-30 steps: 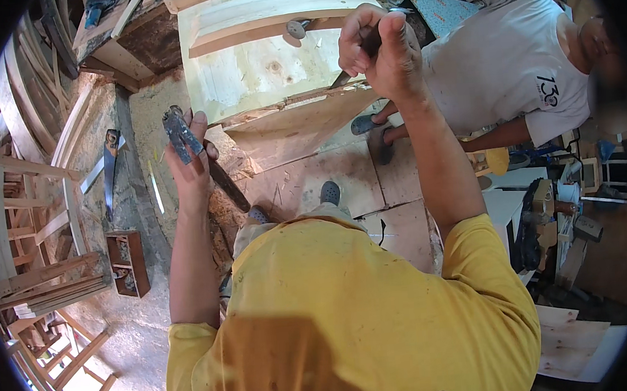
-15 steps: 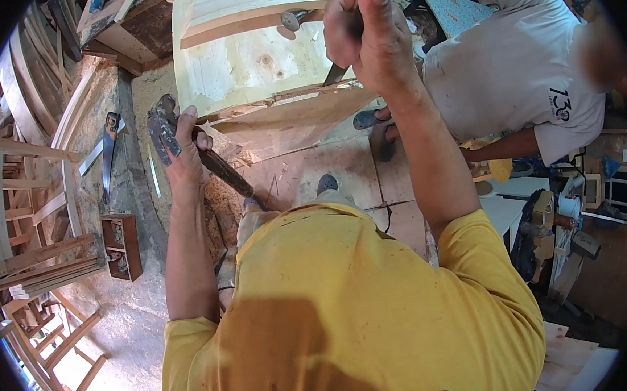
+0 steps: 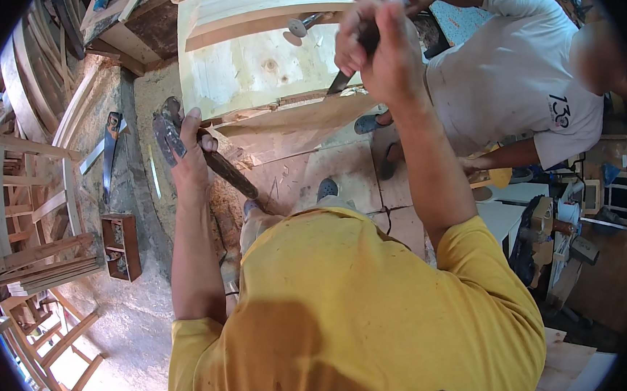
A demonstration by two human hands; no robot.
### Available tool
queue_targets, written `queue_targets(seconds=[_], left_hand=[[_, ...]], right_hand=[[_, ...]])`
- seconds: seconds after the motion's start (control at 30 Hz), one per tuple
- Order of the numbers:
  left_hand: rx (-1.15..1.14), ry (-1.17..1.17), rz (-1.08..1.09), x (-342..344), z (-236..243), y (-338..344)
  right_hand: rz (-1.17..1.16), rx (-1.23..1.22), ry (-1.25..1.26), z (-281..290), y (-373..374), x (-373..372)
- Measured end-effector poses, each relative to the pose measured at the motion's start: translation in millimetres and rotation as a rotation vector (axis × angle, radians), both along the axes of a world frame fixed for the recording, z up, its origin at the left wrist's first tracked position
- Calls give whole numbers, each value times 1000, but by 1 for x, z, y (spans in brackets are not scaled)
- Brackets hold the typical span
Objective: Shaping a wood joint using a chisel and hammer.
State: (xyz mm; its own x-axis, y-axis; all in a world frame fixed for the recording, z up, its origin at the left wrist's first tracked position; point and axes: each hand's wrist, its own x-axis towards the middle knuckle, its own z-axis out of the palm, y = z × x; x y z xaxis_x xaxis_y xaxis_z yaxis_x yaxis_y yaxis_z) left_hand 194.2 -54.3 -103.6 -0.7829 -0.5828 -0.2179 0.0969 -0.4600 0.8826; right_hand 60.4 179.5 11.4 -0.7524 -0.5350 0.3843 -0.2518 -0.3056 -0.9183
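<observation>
By their handles, a stiff-looking, dark, flat-bladed chisel (image 3: 338, 82) (right hand (image 3: 394, 63), at the near edge of the pale wooden panel (image 3: 229, 76)) and a likely head-heavy, dark-metal hammer (image 3: 170, 130) (left hand (image 3: 192, 160)) are being gripped.

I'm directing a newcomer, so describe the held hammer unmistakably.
Find the pale wooden board at the top. By its lower left corner, in the left grip, is the hammer: scuffed dark metal head, brown handle, bulkier than the flat-bladed chisel in the right grip.

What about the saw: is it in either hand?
No, the saw lies off to the left, while the left hand holds a hammer and the right hand a chisel.
</observation>
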Motion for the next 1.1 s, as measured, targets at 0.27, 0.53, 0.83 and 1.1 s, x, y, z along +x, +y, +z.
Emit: queue_targets(seconds=[0.27, 0.53, 0.83, 1.1], left_hand=[[21, 41, 5, -9, 8, -1], [41, 39, 5, -11, 9, 1], [35, -3, 31, -27, 11, -2], [49, 2, 15, -28, 6, -5]], right_hand=[[-81, -341, -267, -8, 25, -14], [-143, -167, -668, -3, 8, -74], [298, -152, -517, 12, -4, -76], [-261, 349, 5, 21, 42, 8]])
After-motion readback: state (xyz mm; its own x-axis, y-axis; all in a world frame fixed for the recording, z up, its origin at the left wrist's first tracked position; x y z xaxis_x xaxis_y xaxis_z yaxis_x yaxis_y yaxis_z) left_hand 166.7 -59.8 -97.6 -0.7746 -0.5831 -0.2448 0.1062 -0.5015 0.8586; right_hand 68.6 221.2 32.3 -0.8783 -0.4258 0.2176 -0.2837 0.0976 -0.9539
